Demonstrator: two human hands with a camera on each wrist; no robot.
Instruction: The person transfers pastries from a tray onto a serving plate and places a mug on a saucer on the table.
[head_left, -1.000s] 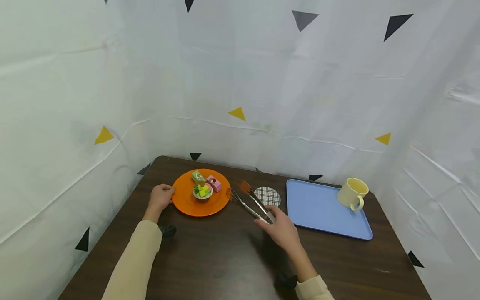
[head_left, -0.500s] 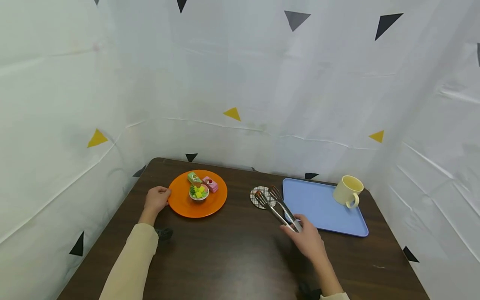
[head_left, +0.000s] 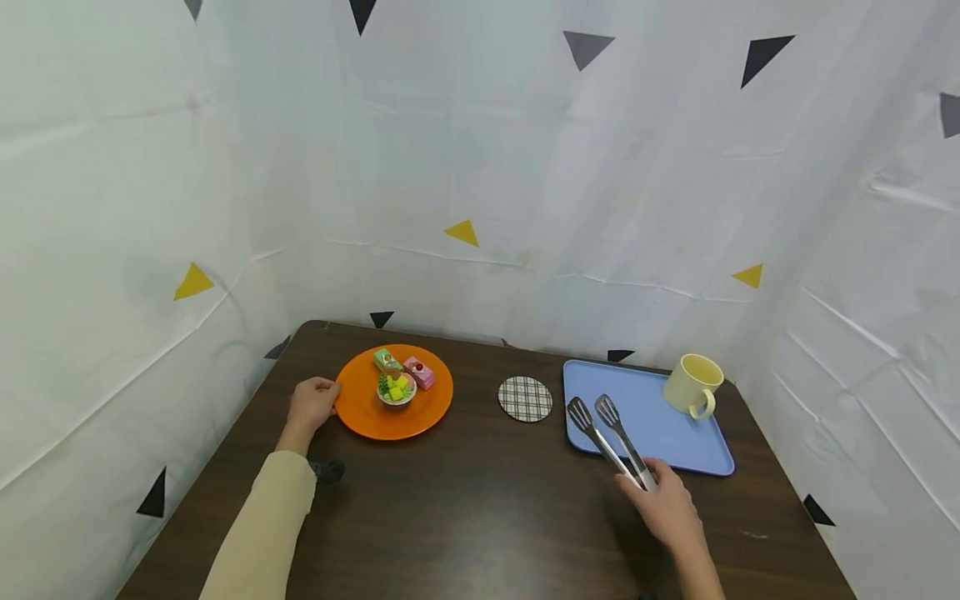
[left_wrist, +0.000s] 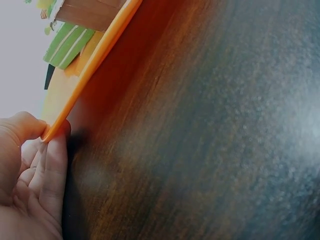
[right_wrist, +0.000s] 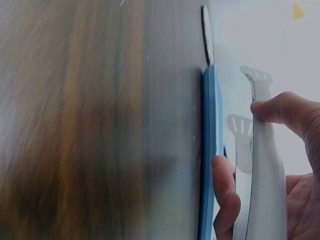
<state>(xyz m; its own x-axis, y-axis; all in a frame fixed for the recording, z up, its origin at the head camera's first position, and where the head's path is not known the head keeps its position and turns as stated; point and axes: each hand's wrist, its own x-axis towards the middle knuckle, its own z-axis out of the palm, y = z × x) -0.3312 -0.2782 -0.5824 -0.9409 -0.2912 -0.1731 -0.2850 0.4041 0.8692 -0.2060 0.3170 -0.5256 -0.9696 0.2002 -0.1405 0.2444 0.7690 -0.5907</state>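
My left hand pinches the left rim of an orange plate, thumb on top and fingers below, as the left wrist view shows. On that plate sit a green cake piece, a pink cake piece and a small white cup of yellow and green food bits. My right hand grips metal tongs by their arms. Their slotted tips stand apart with nothing between them, overlapping the left part of the blue tray in the head view.
A pale yellow mug stands on the right side of the tray. Between plate and tray lies a round checked coaster. The dark wooden table is enclosed by a white curtain with black and yellow triangles.
My right hand has carried the tongs rightward, from beside the plate, past the coaster, to the tray. My left hand has stayed at the plate's rim.
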